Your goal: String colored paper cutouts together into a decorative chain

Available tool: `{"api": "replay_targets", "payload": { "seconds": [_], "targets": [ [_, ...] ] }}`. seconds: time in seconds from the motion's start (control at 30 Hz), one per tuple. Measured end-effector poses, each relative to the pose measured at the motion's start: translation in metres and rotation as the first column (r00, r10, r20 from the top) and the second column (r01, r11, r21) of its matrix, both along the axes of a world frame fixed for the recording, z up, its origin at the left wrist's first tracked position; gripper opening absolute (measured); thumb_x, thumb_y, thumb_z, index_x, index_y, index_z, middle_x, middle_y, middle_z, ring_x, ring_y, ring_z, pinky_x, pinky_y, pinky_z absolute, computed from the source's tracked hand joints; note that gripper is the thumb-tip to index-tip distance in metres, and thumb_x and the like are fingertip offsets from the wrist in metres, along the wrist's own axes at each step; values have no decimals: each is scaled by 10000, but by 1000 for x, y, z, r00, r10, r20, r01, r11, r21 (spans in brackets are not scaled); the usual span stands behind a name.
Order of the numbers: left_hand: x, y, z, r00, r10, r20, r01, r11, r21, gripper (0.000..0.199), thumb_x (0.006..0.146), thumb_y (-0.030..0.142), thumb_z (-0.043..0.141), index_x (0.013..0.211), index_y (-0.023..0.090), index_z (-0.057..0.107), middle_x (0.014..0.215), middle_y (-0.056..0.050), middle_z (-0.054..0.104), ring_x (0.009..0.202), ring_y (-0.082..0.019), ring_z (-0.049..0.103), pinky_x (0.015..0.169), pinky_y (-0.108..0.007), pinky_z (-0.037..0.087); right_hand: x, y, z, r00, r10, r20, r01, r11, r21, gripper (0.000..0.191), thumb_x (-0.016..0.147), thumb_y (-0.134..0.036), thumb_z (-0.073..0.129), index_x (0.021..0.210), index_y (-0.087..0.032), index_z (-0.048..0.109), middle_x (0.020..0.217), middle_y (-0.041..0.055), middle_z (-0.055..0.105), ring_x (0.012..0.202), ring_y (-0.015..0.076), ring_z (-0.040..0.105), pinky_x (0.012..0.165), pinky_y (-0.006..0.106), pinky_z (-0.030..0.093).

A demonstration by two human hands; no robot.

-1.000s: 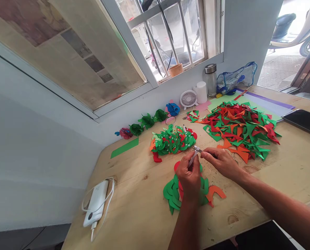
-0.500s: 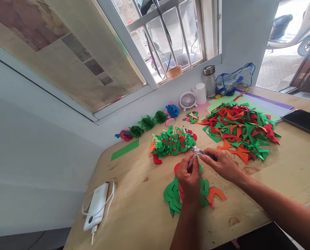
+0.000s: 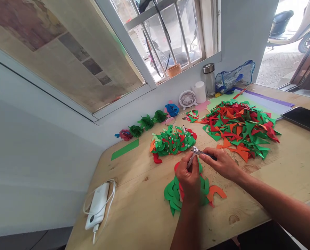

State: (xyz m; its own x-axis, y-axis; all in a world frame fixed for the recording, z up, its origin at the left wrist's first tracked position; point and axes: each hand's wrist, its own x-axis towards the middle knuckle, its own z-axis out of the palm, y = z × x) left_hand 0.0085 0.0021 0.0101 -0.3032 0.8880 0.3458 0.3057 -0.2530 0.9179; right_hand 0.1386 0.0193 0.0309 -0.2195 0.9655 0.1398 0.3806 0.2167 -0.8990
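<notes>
One pale strip [image 3: 190, 162], partly hidden

Pale wooden table [image 3: 134, 194] against a plain white wall [image 3: 40, 166].
Daylight fills a metal-barred glass window [image 3: 183, 38] above its far edge and an open doorway [image 3: 275, 67] beyond its far right corner.

Pale wooden desk [image 3: 134, 201]: rectangular green paper strip [image 3: 125, 149] near far-left corner; oblong white power bank [image 3: 99, 199] beside left edge; orange paper arch [image 3: 217, 189] toward near edge.
</notes>
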Motion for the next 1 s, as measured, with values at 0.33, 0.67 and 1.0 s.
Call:
{"api": "replay_targets", "payload": {
  "seconds": [0.33, 0.67, 1.0],
  "targets": [
    [1, -3, 5, 994, -111, -8, 111, 993, -38, 232, 808, 301, 573, 974, 179, 680, 868, -55, 709, 771, -157, 665, 693, -252, 532, 0, 0, -2, 999, 36, -18, -36, 999, 9, 397, 864, -491, 413, 661, -171, 531, 572, -24, 456, 534, 92, 369, 473, 227, 275],
    [0, -2, 0, 995, -89, -37, 89, 996, -7, 224, 812, 305, 567, 956, 172, 676, 829, -49, 697, 727, -139, 652, 633, -221, 513, 0, -1, -1, 1000, 24, 17, -24, 999, 36, 397, 874, -491, 402, 665, -177, 526, 569, -26, 451, 534, 96, 384, 490, 228, 287],
    [-2, -2, 2, 991, -110, -79, 111, 994, 7, 217, 819, 303, 558, 943, 169, 677, 816, -47, 690, 708, -126, 634, 652, -217, 507, -1, -2, -4, 999, -26, 43, 24, 998, 51, 394, 866, -504, 418, 709, -173, 564, 570, -31, 452, 528, 89, 375, 486, 215, 292]
  ]
}}
